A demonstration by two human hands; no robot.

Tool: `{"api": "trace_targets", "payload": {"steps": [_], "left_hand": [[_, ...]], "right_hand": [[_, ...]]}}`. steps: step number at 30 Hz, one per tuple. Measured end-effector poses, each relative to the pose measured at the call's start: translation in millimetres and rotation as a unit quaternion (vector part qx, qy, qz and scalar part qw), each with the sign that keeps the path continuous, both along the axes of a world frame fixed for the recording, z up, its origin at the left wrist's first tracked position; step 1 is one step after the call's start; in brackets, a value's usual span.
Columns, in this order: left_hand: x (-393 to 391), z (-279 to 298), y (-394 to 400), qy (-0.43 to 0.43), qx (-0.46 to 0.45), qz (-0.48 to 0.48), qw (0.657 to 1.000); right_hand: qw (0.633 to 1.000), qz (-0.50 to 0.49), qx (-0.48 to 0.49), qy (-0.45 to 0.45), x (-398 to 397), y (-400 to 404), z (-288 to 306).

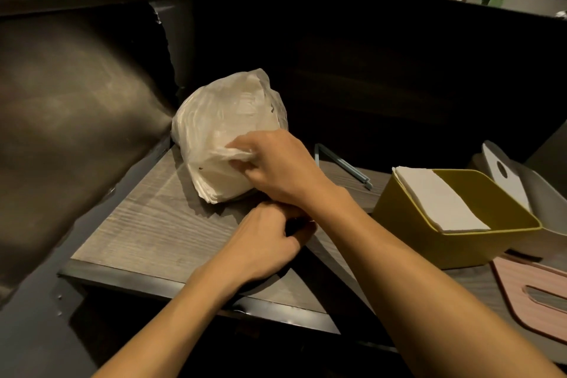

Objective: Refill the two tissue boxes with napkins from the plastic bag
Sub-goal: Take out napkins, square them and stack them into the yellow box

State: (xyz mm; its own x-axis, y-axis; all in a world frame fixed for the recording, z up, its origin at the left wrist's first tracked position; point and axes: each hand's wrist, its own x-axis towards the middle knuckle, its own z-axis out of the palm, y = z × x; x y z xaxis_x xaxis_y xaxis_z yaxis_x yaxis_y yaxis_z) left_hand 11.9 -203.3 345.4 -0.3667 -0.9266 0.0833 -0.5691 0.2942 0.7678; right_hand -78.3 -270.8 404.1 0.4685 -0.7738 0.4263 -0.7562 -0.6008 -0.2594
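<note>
A white translucent plastic bag (224,120) full of napkins lies on the wooden table (147,224), left of centre. My right hand (276,163) reaches across and pinches a fold of the bag at its near right side. My left hand (264,233) sits just below the bag, fingers curled and tucked under my right wrist; what it grips is hidden. At the right stands an open yellow tissue box (454,245) with a stack of white napkins (441,199) lying in it. Behind it is a white tissue box (549,205) with a white lid (503,175) leaning on it.
A pink slotted lid (534,291) lies flat at the right edge. A thin metal strip (343,163) lies behind my right hand. A dark padded seat back (76,101) rises at the left and a dark partition (399,55) at the back. The table's front edge (199,288) is near.
</note>
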Motion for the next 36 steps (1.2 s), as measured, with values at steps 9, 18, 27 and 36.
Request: {"api": "trace_targets", "payload": {"steps": [9, 18, 27, 36], "left_hand": [[7, 4, -9, 0.167, 0.06, 0.021, 0.984], [23, 15, -25, 0.628, 0.426, 0.038, 0.651], [24, 17, -26, 0.551, 0.436, -0.062, 0.709], [15, 9, -26, 0.458, 0.333, 0.009, 0.824]], "right_hand": [[0.792, 0.0, 0.262, -0.552, -38, 43, 2], [0.489, 0.077, 0.487, -0.719, -86, 65, -20], [0.738, -0.083, 0.398, -0.539, -87, 63, -32], [0.807, -0.146, 0.246, -0.516, -77, 61, -40]]}}
